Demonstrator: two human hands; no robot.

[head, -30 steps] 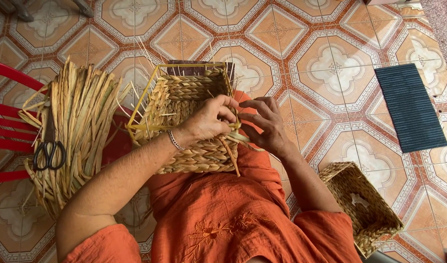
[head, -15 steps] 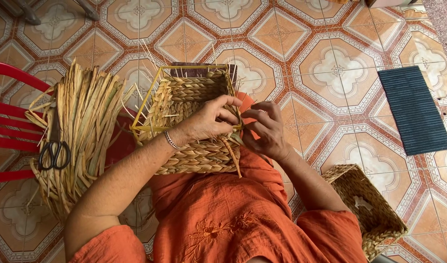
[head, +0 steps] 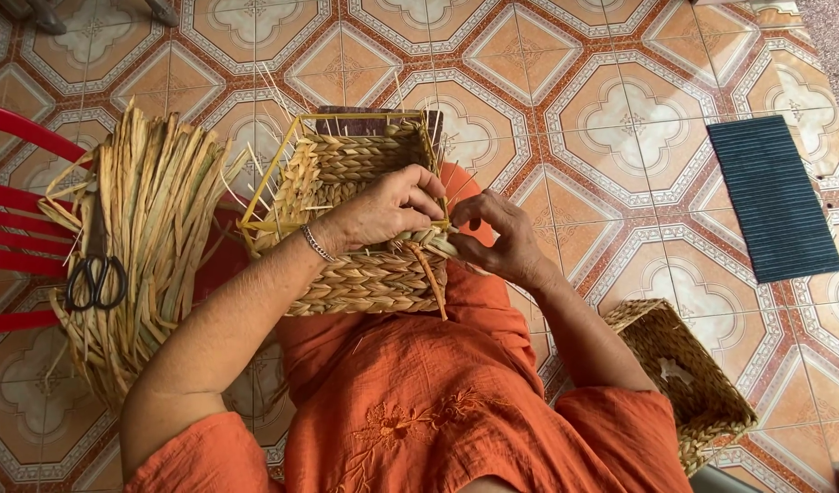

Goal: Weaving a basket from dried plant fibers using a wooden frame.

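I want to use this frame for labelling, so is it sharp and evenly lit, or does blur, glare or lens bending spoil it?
Head view: soft, even daylight with faint shadows and no harsh glare on the tiled floor; the left hand, right hand and half-woven basket are sharp, without motion blur; the wide lens bows the tile lines toward the edges.

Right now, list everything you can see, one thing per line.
half-woven basket: one, straw-coloured on a yellow wire frame, on the lap
loose strand: one, tan, hanging at the basket's near edge
bundle of reeds: one, pale green-tan, on the red chair
scissors: one pair, black, on the bundle
red chair: one, far left
finished basket: one, tan, on the floor at the right
mat: one, dark blue-green, on the floor tiles
bracelet: one, silver, left wrist
left hand: fingers gripping the basket rim
right hand: fingers pinching the weave
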